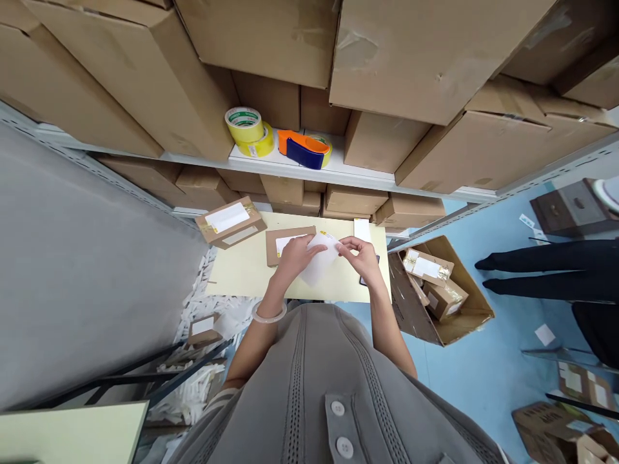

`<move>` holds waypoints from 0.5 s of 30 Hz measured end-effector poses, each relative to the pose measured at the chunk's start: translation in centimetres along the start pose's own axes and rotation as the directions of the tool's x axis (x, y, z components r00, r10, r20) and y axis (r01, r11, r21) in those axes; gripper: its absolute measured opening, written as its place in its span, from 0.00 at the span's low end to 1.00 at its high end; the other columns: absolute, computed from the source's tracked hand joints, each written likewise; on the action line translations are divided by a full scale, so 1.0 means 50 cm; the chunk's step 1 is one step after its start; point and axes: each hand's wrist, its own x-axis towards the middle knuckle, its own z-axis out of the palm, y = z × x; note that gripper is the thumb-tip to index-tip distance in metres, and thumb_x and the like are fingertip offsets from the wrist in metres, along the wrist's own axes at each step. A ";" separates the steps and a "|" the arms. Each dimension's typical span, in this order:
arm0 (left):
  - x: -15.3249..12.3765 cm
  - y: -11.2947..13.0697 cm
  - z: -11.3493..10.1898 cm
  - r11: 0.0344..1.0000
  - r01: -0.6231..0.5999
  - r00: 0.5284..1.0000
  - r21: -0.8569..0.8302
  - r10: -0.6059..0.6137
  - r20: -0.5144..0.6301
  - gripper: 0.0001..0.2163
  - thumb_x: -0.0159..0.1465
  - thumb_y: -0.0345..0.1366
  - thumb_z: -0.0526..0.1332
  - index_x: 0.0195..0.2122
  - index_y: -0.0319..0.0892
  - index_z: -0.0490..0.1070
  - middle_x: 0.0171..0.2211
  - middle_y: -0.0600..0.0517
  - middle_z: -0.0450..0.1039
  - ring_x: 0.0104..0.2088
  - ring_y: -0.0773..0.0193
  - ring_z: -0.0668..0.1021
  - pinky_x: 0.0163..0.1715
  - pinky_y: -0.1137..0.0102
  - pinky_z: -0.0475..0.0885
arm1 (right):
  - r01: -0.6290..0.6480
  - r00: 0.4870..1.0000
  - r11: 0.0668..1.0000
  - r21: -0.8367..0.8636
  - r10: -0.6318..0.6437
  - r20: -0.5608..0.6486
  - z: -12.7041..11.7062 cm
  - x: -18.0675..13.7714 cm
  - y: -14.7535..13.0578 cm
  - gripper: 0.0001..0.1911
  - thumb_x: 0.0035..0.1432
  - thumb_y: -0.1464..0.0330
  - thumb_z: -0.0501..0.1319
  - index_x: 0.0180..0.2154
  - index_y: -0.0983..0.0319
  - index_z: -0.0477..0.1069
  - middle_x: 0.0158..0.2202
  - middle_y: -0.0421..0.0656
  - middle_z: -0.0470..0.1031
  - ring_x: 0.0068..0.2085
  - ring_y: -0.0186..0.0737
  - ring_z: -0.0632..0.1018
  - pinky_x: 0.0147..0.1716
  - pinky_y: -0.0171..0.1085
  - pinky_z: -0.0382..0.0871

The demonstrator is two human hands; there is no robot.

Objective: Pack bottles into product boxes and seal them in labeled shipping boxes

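Left grip (296, 256): closed on the left side of a white sheet (318, 264), thumb on top, with a pale bracelet (267, 319) farther back on the arm.
Right grip (358, 258): narrow, pinching the same sheet near its upper right corner.
Sheet: held between both, above the surface (242, 274), drooping toward the body, marked yellow along its far edge.
Dark item (363, 281): lying by the right grip, mostly hidden.
Surface: pale yellow, carrying a flat box (285, 234) partly behind the left grip, a labelled box (232, 222) at far left and white paper (362, 230) at far right.
Paper strips (193, 303): heaped left of the surface.
Carton (411, 306): right of the surface, holding taped parcels (428, 267).
Shelf (285, 169): beyond, bearing tape rolls (247, 135), an orange-and-blue dispenser (307, 153) and large boxes (271, 32).
Floor (507, 361): blue, with another person's black-clad legs (556, 270) at far right.
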 end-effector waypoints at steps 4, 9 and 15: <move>-0.038 0.042 -0.011 0.975 -0.125 0.927 0.183 0.180 -0.330 0.19 0.65 0.48 0.59 0.52 0.43 0.71 0.50 0.44 0.75 0.54 0.49 0.74 0.59 0.53 0.62 | -0.035 0.980 0.996 0.087 0.051 -0.192 0.054 -0.010 -0.016 0.15 0.51 0.55 0.68 0.28 0.60 0.74 0.23 0.39 0.76 0.26 0.36 0.77 0.31 0.34 0.69; -0.081 0.052 0.021 0.891 -0.393 0.827 0.227 0.450 -0.336 0.17 0.71 0.40 0.50 0.59 0.47 0.65 0.59 0.50 0.70 0.62 0.60 0.69 0.69 0.53 0.47 | -0.025 0.935 0.940 0.341 0.142 -0.324 0.124 -0.027 -0.024 0.18 0.47 0.53 0.70 0.27 0.60 0.70 0.22 0.38 0.76 0.28 0.37 0.78 0.31 0.34 0.71; -0.090 0.015 0.016 0.907 -0.420 0.822 0.022 0.390 -0.416 0.16 0.72 0.37 0.49 0.56 0.48 0.70 0.54 0.52 0.75 0.54 0.64 0.76 0.68 0.51 0.52 | -0.081 0.970 0.888 0.453 0.175 -0.171 0.151 -0.039 -0.060 0.19 0.49 0.51 0.68 0.26 0.60 0.71 0.23 0.40 0.76 0.33 0.41 0.81 0.38 0.39 0.74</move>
